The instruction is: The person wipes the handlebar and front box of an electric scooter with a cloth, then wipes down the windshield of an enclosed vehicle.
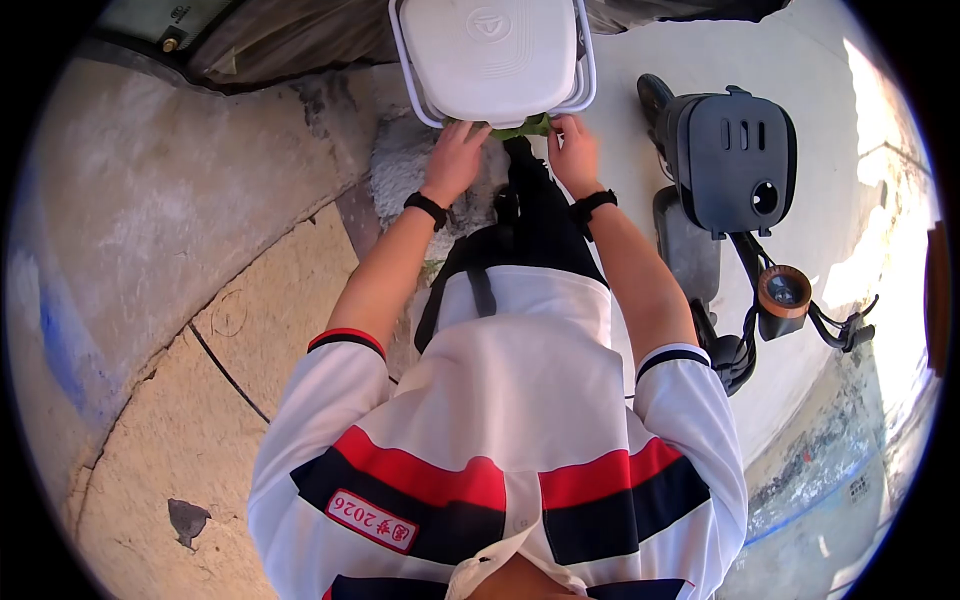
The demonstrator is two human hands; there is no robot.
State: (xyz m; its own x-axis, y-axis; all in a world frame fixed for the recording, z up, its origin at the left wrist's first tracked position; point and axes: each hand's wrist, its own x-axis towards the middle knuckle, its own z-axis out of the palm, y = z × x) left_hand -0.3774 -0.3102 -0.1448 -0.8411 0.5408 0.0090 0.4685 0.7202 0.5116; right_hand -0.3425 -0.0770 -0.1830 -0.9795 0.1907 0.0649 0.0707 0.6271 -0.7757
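Note:
A white plastic lid or cover (490, 60) with a raised emblem sits at the top of the view, with white tubular rails (405, 60) curving round its sides. Under its near edge pokes out some crumpled green material (535, 126), like leaves or thin cloth. My left hand (458, 155) has its fingers bent in at the left end of the green material. At the other end, my right hand (573, 150) pinches it between thumb and fingers, beside the rail. Both fingertips partly hide under the cover's edge. Dark bands circle both wrists.
To the right stands a scooter with a dark grey box (735, 160), a round headlight (785, 290) and a handlebar (850, 330). A dark cover or tarp (290, 45) hangs at the upper left. A thin black cable (228, 370) crosses the worn concrete ground (180, 240).

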